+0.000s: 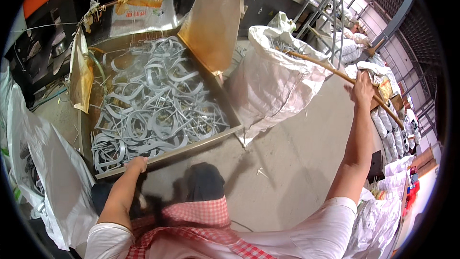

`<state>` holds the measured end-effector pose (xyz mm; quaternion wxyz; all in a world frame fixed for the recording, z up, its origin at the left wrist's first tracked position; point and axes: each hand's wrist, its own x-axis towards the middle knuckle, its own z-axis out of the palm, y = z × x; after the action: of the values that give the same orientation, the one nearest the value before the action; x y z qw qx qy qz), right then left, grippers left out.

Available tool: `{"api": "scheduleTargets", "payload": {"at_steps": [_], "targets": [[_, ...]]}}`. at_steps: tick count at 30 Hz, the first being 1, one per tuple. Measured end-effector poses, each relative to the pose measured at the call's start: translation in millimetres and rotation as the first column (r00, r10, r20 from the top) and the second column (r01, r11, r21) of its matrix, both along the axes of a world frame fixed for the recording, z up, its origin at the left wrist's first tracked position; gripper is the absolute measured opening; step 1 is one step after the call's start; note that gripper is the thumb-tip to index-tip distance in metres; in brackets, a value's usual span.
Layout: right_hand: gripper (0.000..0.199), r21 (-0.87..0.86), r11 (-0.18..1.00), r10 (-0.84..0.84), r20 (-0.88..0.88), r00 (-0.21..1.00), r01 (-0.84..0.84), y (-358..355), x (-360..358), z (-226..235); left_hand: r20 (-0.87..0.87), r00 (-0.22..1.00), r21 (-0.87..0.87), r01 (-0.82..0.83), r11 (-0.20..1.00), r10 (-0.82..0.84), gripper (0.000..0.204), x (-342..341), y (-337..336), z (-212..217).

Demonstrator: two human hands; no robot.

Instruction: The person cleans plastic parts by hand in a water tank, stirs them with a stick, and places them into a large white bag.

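Observation:
My right hand is closed around a long brown wooden pole out to the right. The pole's far end reaches the mouth of a white woven sack, where its tip is lost among thin grey pieces. My left hand grips the near rim of a wide metal tray. Many grey curved strips, apparently plastic, lie tangled in the tray, some looking wet.
A stained board stands upright at the tray's back right corner. White sacking lies close on my left. A metal step frame and piled sacks stand to the right. A plastic bottle hangs at the back left.

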<state>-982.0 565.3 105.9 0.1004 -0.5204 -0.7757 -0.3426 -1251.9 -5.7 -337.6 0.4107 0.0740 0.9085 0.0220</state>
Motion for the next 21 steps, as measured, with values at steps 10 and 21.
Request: {"api": "scheduleTargets", "payload": {"at_steps": [10, 21], "targets": [[0.074, 0.177, 0.98, 0.096, -0.018, 0.995, -0.091, 36, 36, -19, -0.027, 1.0, -0.02, 0.004, 1.0, -0.004, 0.045, -4, -2, -3], [0.021, -0.269, 0.96, 0.089, 0.051, 0.995, -0.072, 50, 58, -6, -0.037, 0.999, -0.007, -0.013, 1.0, 0.013, 0.044, 6, 6, 0]]}}
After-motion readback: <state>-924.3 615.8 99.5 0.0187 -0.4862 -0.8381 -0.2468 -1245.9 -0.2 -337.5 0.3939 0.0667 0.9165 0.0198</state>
